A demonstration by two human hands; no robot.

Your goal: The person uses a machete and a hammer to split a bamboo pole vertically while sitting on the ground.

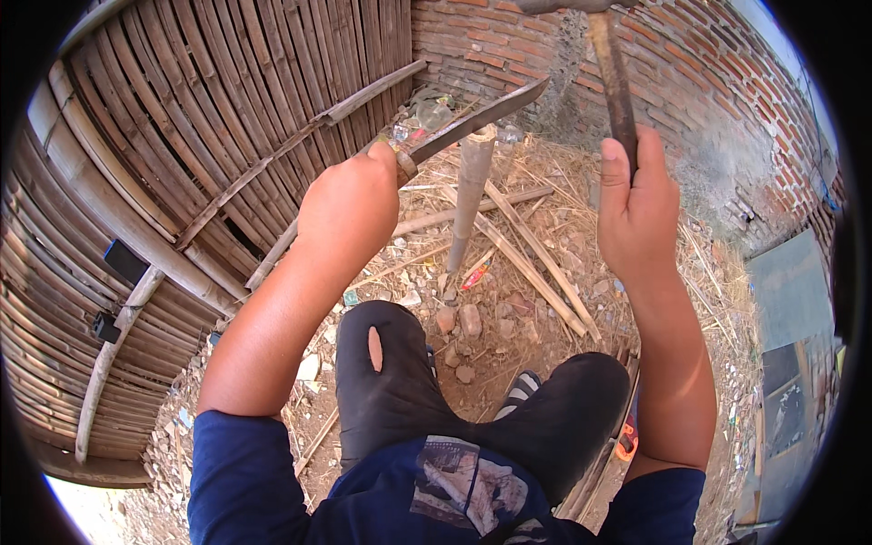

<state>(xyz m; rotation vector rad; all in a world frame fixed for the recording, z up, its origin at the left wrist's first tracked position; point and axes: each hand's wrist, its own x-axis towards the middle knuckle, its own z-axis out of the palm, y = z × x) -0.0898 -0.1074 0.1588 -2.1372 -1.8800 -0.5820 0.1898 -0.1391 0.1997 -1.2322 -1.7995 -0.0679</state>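
Note:
My left hand [350,204] is closed round the handle of a machete [477,118], whose long dark blade slants up to the right. Beneath the blade stands an upright bamboo pole [470,191], its pale cut top right by the edge; whether they touch I cannot tell. In my right hand [640,204] is a hammer [613,82], gripped by its wooden handle and raised to the right of the blade. The dark hammer head sits at the top edge of the picture, partly cut off.
Split bamboo strips [527,263] lie on the stony ground, beside a small red wrapper [475,275]. A bamboo slat wall [245,91] rises at the left, a brick wall [708,82] at the back and right. An orange-handled tool [627,440] lies near my right thigh.

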